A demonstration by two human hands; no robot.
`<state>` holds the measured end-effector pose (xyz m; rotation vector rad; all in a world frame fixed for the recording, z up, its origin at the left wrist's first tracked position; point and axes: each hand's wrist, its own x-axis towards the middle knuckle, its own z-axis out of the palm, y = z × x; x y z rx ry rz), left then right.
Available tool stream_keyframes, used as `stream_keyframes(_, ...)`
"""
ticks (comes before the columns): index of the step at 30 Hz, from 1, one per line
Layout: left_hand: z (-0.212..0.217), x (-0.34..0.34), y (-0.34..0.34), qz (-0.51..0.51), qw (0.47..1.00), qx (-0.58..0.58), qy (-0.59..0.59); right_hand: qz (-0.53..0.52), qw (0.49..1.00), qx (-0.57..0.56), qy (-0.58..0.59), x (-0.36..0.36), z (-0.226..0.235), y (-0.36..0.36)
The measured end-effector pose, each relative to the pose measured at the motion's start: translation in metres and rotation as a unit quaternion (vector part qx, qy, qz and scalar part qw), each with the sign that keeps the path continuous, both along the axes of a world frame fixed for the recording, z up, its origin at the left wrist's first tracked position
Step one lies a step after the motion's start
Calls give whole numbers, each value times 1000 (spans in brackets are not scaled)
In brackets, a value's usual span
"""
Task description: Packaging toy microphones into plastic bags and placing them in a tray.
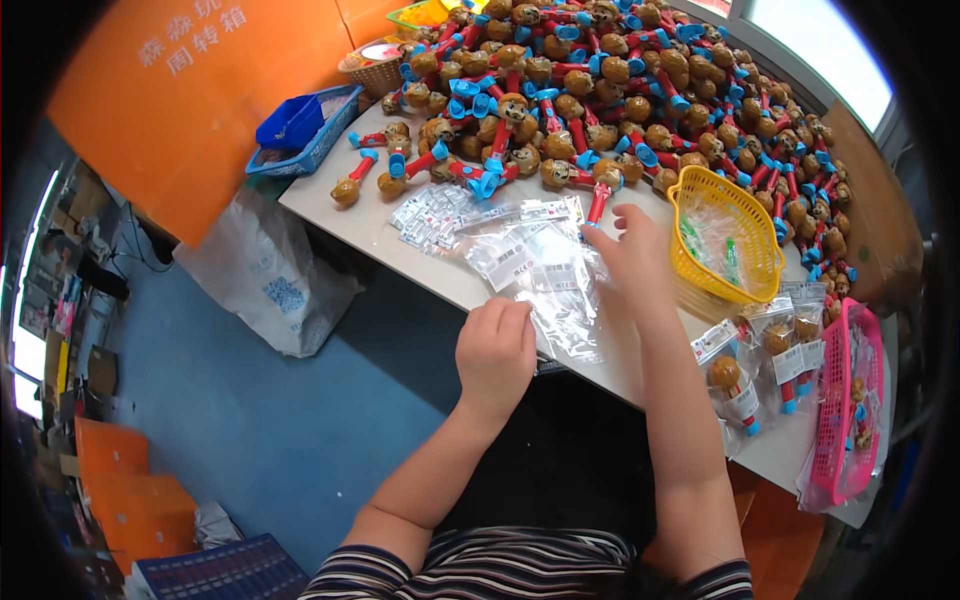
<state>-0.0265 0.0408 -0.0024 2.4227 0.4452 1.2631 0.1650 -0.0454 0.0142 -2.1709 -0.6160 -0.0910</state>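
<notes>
Clear zip plastic bags [535, 262] with printed labels lie overlapped at the table's front edge. My left hand [497, 345] is closed, its fingertips at the lower left edge of the top bag. Beyond the bags, my right hand [632, 258] has thumb and forefinger apart, close to the lower end of a toy figure [597, 205] with a brown head and red body. Whether they touch it I cannot tell. A big heap of such brown, red and blue toys [575, 110] covers the back of the table. Small printed labels [432, 218] lie left of the bags.
Right of my right hand stands a yellow basket [690, 265] with plastic pieces in it. Bagged toys [740, 385] and a pink basket [828, 420] are at the near right. Blue trays [345, 122] sit at the left edge, above a white plastic sack [270, 270].
</notes>
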Motion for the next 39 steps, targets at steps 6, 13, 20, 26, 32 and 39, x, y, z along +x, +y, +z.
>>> stream_keyframes(6,-1,0,-6,-25,999,-1,37,-45,990,-123,-50,5,-11,27)
stream_keyframes(13,-1,11,-6,-41,999,-21,25,-9,973,204,106,0,14,-25)
stream_keyframes(20,2,23,-2,-54,996,-69,5,143,861,294,390,-89,30,-125)
stream_keyframes(26,11,30,-15,-73,992,-99,5,114,877,279,374,-99,13,-140)
stream_keyframes(32,13,29,-16,-96,992,-84,13,109,933,226,257,-106,5,-133)
stream_keyframes(39,11,30,-20,-99,993,-56,24,32,672,503,542,-110,-11,-124)
